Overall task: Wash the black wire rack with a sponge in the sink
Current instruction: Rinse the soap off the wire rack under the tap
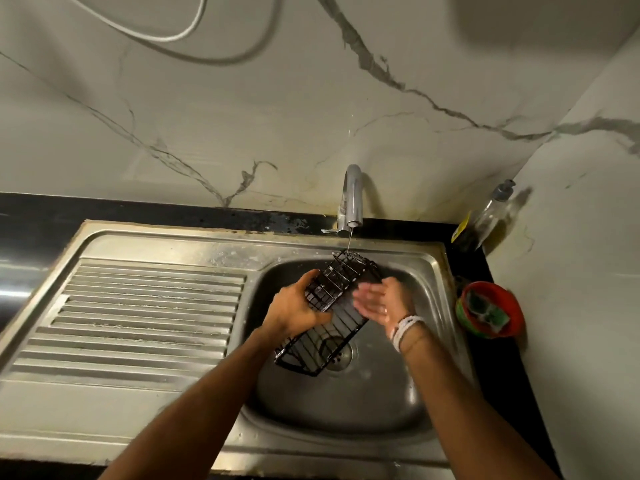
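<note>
The fingers (323, 318) of the left hand (294, 308) are curled round the left long side of the black wire rack (337, 299), thumb over the top edge and the others beneath, so this hand grips it. The fingers (363, 296) of the right hand (381, 303) are stretched out and released, holding nothing. They are blurred and lie just beside the rack's right side, and whether they touch it cannot be told. A band of pale beaded bracelets (405, 327) circles the right wrist.

The rack is a long, narrow basket of thin, glossy black wire with straight, parallel bars and low sides. It is held tilted above the basin of the sink (329, 403), its near end over the round perforated drain (341, 356). Its far end is raised under the faucet (353, 199), a curved chrome spout. A thin stream of water (349, 242) falls onto that far end.

The sink is dull, scuffed stainless steel with a rounded square basin. On its left is a ribbed drainboard (145, 317) of pressed parallel grooves. It is set in a dark, speckled worktop (34, 216).

To the right of the basin a round red bowl (512, 306) stands on the worktop and holds a green sponge (488, 311) wet with suds. Further back in the corner leans a clear plastic pump bottle (491, 216). The wall (242, 116) behind is smooth, pale, marble-patterned tile with grey veins, and a white cable (194, 26) loops across its top.
</note>
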